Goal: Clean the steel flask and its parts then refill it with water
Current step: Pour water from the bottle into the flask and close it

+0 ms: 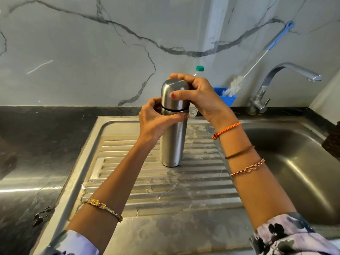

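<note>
Left hand grips the upright silver steel flask; right hand clasps its domed cap, half hiding a clear green-capped plastic bottle behind.

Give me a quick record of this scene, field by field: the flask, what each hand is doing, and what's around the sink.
flask: steel flask upright on the ribbed drainboard, cap on
left hand: left hand wrapped around the flask body just below the cap seam
right hand: right hand gripping the cap from the top and side
drainboard state: wet patches in front of the flask
behind flask: plastic bottle with green cap, mostly hidden
cleaning tool: bottle brush standing in a blue tub
tap: tap, no water running
basin: sink basin to the right
</note>
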